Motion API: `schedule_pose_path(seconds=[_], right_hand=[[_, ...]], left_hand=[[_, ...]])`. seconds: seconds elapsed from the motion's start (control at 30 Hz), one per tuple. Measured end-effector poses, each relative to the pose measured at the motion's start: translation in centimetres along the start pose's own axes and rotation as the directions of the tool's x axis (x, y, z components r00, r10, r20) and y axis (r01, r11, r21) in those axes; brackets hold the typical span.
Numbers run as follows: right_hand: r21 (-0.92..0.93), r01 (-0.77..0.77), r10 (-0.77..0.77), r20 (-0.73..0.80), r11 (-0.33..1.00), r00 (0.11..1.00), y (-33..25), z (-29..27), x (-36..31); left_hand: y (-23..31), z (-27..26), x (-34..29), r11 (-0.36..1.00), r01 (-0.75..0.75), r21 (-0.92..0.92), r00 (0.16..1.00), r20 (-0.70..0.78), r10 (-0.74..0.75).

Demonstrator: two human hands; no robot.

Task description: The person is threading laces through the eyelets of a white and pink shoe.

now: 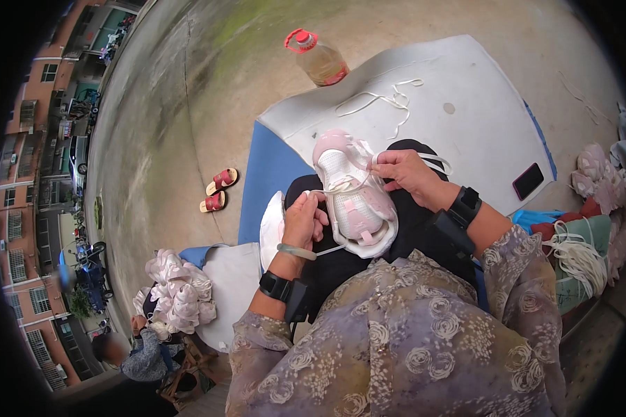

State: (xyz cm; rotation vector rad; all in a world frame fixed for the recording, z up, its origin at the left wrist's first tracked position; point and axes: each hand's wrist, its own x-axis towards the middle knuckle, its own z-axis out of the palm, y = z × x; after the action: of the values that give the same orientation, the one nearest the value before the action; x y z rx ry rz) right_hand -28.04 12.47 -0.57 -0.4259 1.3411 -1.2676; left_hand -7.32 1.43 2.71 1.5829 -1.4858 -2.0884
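Observation:
A pink and white sneaker (pixel 360 212) rests on my lap between my knees, its toe pointing away from me and its tongue toward me. A white shoelace (pixel 342 186) crosses over its upper. My left hand (pixel 305 221) pinches one end of the lace at the shoe's left side, fingers curled. On the right, my right hand (pixel 405 172) pinches the other stretch of lace between thumb and forefinger beside the shoe. Part of another pale shoe (pixel 273 226) shows behind my left wrist.
A white-and-blue sheet (pixel 480 104) covers the table ahead, bearing a loose white lace (pixel 386 103) and a phone (pixel 528 181). An oil jug (pixel 316 57) stands beyond. Shoe piles (pixel 181 288) lie left and right; white laces (pixel 581 260) hang at right. Red sandals (pixel 221 182) and a seated person (pixel 142 351) are left.

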Motion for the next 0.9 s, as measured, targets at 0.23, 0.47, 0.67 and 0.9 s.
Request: schedule_pose_path(seconds=[0.23,0.47,0.67,0.9], right_hand=[[0.014,-0.001,0.001,-0.001,1.0,1.0,1.0,0.0,-1.0],[0.048,0.113,-0.11,-0.073,0.992,0.991,1.9,1.8,-0.3],[-0.023,0.268,-0.268,-0.145,0.963,0.952,2.8,2.8,1.7],[-0.07,0.252,-0.261,-0.169,0.965,0.95,2.1,2.2,0.9]], left_hand=[[-0.5,-0.9,-0.9,0.997,0.063,-0.036,0.995,0.084,-0.06],[-1.7,-0.7,-1.8,0.347,-0.643,0.683,0.543,0.087,0.835],[-3.1,-1.5,-0.6,0.834,-0.439,0.333,0.873,-0.059,0.484],[-3.4,0.0,-0.6,0.945,-0.152,-0.29,0.988,-0.012,0.155]])
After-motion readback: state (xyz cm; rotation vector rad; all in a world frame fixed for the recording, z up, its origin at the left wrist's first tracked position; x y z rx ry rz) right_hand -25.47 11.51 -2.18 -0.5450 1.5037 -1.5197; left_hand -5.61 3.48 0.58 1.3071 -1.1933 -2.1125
